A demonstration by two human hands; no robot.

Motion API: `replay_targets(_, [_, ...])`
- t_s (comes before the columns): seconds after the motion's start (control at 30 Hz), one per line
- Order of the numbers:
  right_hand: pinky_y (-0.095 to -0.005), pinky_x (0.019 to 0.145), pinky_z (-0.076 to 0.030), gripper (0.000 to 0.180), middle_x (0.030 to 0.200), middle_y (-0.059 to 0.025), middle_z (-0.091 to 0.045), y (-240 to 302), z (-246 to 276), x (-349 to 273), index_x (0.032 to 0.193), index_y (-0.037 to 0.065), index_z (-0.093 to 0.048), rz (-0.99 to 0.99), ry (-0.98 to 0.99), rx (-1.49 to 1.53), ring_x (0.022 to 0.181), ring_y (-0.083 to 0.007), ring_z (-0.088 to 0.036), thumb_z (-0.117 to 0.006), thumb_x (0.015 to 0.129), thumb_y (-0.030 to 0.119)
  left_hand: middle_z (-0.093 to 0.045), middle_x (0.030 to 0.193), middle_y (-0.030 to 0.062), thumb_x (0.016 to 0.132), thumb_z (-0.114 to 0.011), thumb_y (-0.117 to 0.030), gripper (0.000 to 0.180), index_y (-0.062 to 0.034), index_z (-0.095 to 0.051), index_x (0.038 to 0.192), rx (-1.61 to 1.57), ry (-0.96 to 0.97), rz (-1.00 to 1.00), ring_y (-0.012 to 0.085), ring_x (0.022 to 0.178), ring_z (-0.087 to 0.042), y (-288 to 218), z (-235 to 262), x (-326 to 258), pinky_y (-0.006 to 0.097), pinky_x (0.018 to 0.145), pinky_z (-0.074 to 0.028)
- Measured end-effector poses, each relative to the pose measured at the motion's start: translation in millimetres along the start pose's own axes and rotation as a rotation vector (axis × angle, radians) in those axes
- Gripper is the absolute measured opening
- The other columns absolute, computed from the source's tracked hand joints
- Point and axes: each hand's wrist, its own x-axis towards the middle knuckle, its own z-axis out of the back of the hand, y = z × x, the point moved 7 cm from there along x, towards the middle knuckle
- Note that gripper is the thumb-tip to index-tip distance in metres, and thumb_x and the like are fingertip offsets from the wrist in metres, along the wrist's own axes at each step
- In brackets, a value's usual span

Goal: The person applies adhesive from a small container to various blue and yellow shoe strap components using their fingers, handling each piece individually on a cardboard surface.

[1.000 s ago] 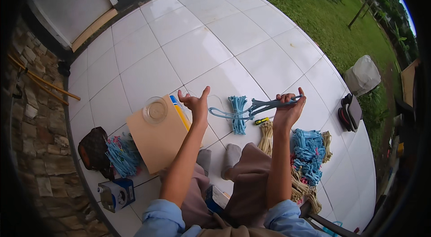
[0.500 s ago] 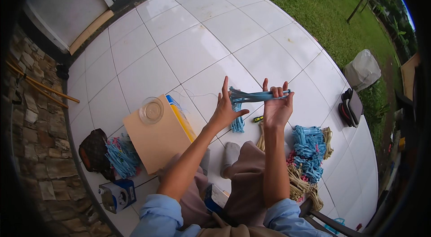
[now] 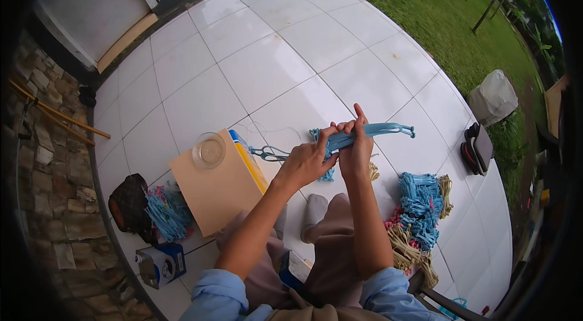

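Observation:
In front of me I hold a bundle of blue cords [image 3: 388,129], stretched roughly level. My right hand [image 3: 357,154] is wrapped round its middle, index finger pointing up. My left hand [image 3: 305,164] meets it there, its fingers closed on the bundle beside the right hand's fingers. Knotted ends stick out past the right hand, and thin loops [image 3: 267,152] hang out to the left behind the left hand. More blue cords [image 3: 327,175] lie on the floor beyond the hands, partly hidden by them.
Blue and beige cord bundles [image 3: 420,199] are piled at right. On the left, a cardboard-coloured board [image 3: 203,193] carries a clear round dish [image 3: 209,151]. More blue cords [image 3: 167,211], a brown bag [image 3: 129,202] and a blue metal can [image 3: 161,265] stand near it. A dark pouch [image 3: 477,150] lies far right.
My left hand, spread open before, has come in and closed on the bundle beside my right hand. The right hand moved slightly left, and the bundle's knotted end now extends further right.

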Motion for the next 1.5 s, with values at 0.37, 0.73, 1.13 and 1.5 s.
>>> replay_targets(0.37, [-0.0221,0.039,-0.018,0.023,0.054,0.0051,-0.018,75.5,69.2,26.6,0.113,0.001,-0.042,0.263,-0.208,0.037,0.043,-0.005,-0.018,-0.039,0.097,0.018,-0.051,0.06,0.0136,0.078,-0.057,-0.012,0.041,-0.0038,-0.029,0.107,-0.369,-0.126,-0.024,0.0336,0.051,-0.056,-9.8,24.6,-27.0,0.041,0.054,-0.046])
replay_targets(0.73, [-0.0422,0.069,-0.047,0.027,0.084,-0.0226,-0.062,-45.4,46.6,19.0,0.109,0.002,-0.054,0.033,0.302,-1.651,0.079,-0.0374,-0.061,-0.051,0.086,0.016,-0.057,0.095,0.0207,0.077,-0.05,0.007,0.045,-0.0016,-0.029,0.116,-0.116,-0.091,0.313,0.0375,0.088,-0.057,67.4,-25.8,0.3,0.045,0.079,-0.043])
replay_targets(1.13, [-0.0367,0.079,-0.045,0.062,0.107,-0.021,-0.049,-24.3,-17.8,-6.9,0.135,0.001,-0.025,0.205,0.356,-1.151,0.088,-0.0299,-0.055,-0.052,0.079,0.0,-0.054,0.105,0.0171,0.086,-0.059,-0.017,0.052,-0.0003,-0.034,0.128,-0.668,-0.425,0.384,0.0242,0.094,-0.058,60.1,5.1,9.0,0.034,0.077,-0.05])
replay_targets(1.5, [-0.0292,0.078,-0.051,0.06,0.092,-0.0089,-0.051,-6.9,-63.9,-57.0,0.134,0.005,-0.022,0.37,0.24,-0.73,0.092,-0.0182,-0.059,-0.051,0.083,-0.008,-0.057,0.087,0.0036,0.085,-0.061,-0.014,0.028,-0.0017,-0.056,0.11,-0.883,-0.561,0.161,0.0099,0.081,-0.055,23.0,61.8,-14.3,0.025,0.074,-0.045])
